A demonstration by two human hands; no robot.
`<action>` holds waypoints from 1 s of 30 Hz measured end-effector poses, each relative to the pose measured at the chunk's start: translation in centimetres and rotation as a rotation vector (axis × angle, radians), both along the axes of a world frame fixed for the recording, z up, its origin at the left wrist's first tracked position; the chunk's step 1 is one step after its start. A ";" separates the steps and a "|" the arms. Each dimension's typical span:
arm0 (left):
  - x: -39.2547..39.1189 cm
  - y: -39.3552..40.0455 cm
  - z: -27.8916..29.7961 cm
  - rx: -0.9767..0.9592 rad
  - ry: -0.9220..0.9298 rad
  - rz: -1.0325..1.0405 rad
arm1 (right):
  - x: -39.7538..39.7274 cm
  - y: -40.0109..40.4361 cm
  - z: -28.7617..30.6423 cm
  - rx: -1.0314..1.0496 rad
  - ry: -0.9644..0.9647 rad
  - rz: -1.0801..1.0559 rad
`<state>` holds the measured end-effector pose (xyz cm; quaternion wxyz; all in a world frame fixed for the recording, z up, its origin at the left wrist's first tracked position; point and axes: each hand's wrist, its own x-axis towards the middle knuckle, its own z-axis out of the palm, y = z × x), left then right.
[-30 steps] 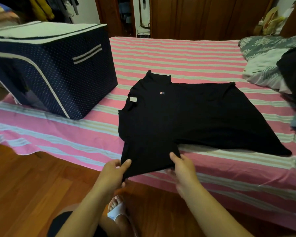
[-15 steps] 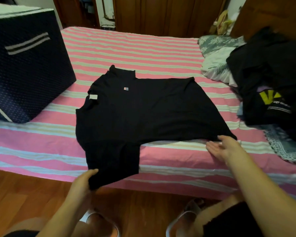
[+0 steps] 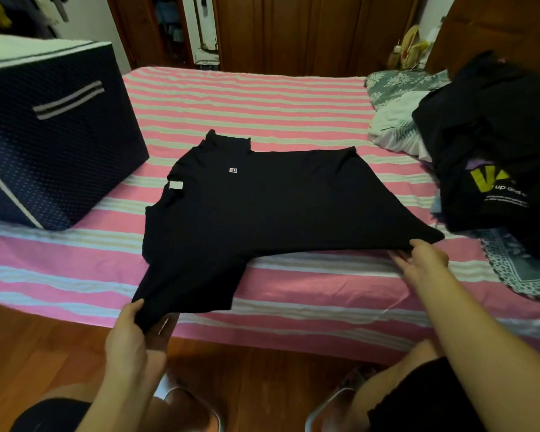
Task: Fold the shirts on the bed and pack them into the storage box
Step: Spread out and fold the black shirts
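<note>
Storage box (image 3: pixel 56 145) sits closed at left of the striped bed (image 3: pixel 262 98); nothing visibly packed yet. Left hand (image 3: pixel 134 332) pinches near sleeve end of the black shirt (image 3: pixel 262 207), spread flat mid-bed, collar pointing toward the box, long axis running left–right w/ hem at right. Right hand (image 3: pixel 421 260) grips the near hem corner. Folding looks barely begun; a pile of dark clothes (image 3: pixel 496 145) at far right awaits
</note>
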<state>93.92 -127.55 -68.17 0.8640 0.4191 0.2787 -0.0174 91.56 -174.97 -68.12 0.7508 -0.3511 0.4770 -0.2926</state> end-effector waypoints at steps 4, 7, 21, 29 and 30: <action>0.4 -0.5 -0.7 -0.011 0.070 -0.039 | -0.1 -1.4 -0.6 0.081 0.138 0.115; 0.8 -0.2 -1.2 -0.038 0.141 -0.017 | 0.3 -4.0 -2.0 -0.028 0.206 0.137; -0.1 0.0 -1.4 -0.031 0.082 -0.075 | -2.1 -5.4 -1.9 -0.301 0.383 0.294; -1.6 1.1 0.4 -0.023 0.018 -0.143 | -3.4 -3.9 -0.6 -0.059 0.183 0.243; -2.1 1.3 0.4 -0.011 0.029 -0.123 | -3.7 -3.6 -0.6 -0.054 0.177 0.217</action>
